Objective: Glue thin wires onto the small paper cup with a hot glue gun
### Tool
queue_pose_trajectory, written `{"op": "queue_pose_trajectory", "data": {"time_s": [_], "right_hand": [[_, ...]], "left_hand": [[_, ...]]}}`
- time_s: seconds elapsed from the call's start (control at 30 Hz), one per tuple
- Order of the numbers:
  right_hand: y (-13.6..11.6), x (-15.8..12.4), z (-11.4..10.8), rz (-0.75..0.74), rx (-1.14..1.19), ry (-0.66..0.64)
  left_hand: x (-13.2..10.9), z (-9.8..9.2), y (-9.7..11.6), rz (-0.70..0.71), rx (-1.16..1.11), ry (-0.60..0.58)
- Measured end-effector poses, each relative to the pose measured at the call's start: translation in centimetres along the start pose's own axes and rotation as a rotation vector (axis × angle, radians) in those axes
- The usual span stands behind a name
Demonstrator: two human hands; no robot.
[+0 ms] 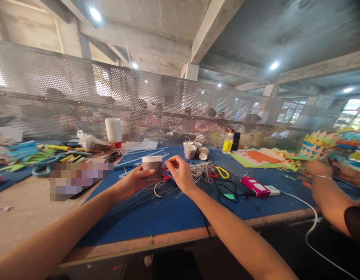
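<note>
My left hand (pixel 132 182) is wrapped round a small paper cup (pixel 153 165) with a white rim and a greyish-brown covering on its side. Close to the cup's right side, my right hand (pixel 180 174) has its fingertips pinched together; what they hold, if anything, is too small to make out. Beneath that hand lies a partly hidden blue and orange object (pixel 169 176). A pale loop of cord (pixel 158 189) shows below the cup. Grey cord (pixel 203 171) lies in a tangle to the right, beside scissors with yellow handles (pixel 222 172).
Small covered cups (pixel 190 150) and a tipped cup (pixel 203 154) stand farther back. A stack of paper cups (pixel 113 130) rises at left. A yellow-labelled bottle (pixel 227 144), pink device (pixel 255 187) and white cable (pixel 309 221) are to the right, near another person's hands (pixel 319 171).
</note>
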State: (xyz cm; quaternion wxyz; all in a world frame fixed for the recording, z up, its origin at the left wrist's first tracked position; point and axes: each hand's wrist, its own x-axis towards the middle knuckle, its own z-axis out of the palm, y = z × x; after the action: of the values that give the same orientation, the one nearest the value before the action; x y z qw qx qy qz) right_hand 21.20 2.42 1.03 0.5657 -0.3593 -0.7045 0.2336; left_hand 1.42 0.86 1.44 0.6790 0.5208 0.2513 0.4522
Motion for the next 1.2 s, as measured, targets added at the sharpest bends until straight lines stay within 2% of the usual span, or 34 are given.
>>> {"op": "queue_pose_trajectory", "data": {"time_s": [0.23, 1.0, 1.2], "right_hand": [[0.03, 0.07, -0.09, -0.003, -0.014, 0.005], [-0.36, 0.05, -0.4, 0.025, -0.018, -0.016], [-0.49, 0.04, -0.43, 0.043, 0.007, -0.036]], "left_hand": [[0.07, -0.54, -0.25, 0.003, 0.01, -0.026], [-0.23, -0.02, 0.13, -0.014, 0.001, -0.007], [-0.25, -0.44, 0.02, -0.014, 0.008, -0.045]]}}
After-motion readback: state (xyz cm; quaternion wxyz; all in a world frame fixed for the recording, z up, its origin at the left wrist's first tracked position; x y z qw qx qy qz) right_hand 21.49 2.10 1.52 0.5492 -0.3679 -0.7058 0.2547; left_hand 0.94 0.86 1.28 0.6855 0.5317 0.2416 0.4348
